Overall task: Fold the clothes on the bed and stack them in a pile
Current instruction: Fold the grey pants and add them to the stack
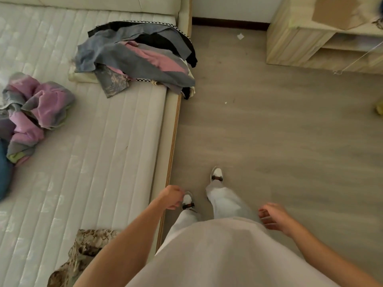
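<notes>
L hand [172, 196] grip loose-curled, empty | R hand [273, 216] same | clothes heap [136, 59] on bed [93, 141]

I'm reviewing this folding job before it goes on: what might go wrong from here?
1. The grey and pink heap lies at the bed's edge, with black cloth hanging over the side; pulling one piece may drag others onto the floor.
2. The purple heap sits far across the mattress, so reaching it probably takes a long lean.
3. The camouflage garment is partly hidden behind the left arm and could be missed.
</notes>
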